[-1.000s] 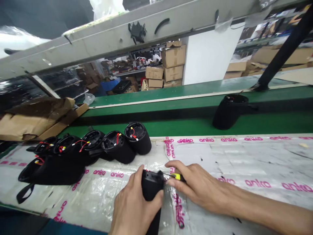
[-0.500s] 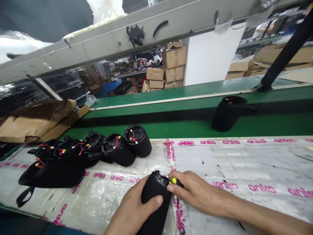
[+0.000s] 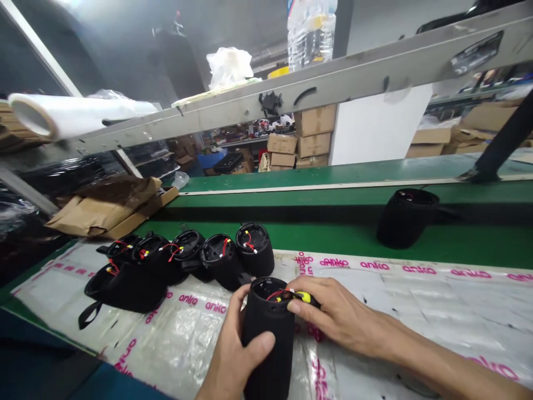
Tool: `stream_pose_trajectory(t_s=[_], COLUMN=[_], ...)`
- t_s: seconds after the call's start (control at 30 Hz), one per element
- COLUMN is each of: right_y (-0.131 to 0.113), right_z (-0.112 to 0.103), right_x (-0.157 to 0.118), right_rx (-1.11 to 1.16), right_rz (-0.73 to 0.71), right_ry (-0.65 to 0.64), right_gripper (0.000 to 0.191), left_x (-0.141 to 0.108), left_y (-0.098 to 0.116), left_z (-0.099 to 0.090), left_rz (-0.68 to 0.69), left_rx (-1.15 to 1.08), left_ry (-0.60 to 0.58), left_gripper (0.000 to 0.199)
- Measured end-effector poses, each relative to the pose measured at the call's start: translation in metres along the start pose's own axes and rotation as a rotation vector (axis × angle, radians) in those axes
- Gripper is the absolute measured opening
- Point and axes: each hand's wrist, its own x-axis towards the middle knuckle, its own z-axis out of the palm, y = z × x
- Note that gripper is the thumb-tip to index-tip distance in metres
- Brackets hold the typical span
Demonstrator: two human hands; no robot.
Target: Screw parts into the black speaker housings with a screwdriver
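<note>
By the left hand (image 3: 234, 351), a stiff-looking black fabric-clad cylinder (image 3: 280, 340) is clasped soundly mid-body; by the right hand (image 3: 342, 318), a yellow-black tool (image 3: 306, 297) is pinched.

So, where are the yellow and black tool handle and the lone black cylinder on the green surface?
Yellow and black tool handle (image 3: 306, 298): head view, on its yellow part.
Lone black cylinder (image 3: 400, 224): head view, on its side wall.
</note>
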Motion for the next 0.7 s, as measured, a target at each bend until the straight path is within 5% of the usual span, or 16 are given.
stream_pose_trajectory(t_s=[0.1, 0.23, 0.37, 0.47, 0.7], right_y=[-0.001, -0.010, -0.022, -0.025, -0.023], right_z=[0.000, 0.000, 0.002, 0.007, 0.010], right_x=[-0.002, -0.015, -0.023, -0.021, -0.013], right_rx=[-0.038, -0.141, -0.316, -0.524, -0.841], right_rz=[0.076, 0.191, 0.032, -0.096, -0.228], right_ry=[-0.015, 0.031, -0.064, -0.155, -0.138], right_gripper=[0.019, 0.023, 0.010, 0.018, 0.035], left_x=[0.005, 0.004, -0.003, -0.005, -0.007], left_y=[-0.003, 0.000, 0.005, 0.007, 0.009], left_z=[-0.006, -0.004, -0.002, -0.001, 0.007], left_rz=[-0.010, 0.005, -0.004, 0.019, 0.048], left_rx=[-0.185, -0.116, -0.025, 0.062, 0.088], left_ry=[-0.076, 0.000, 0.094, 0.176, 0.263], left_gripper=[0.106, 0.111, 0.094, 0.090, 0.083])
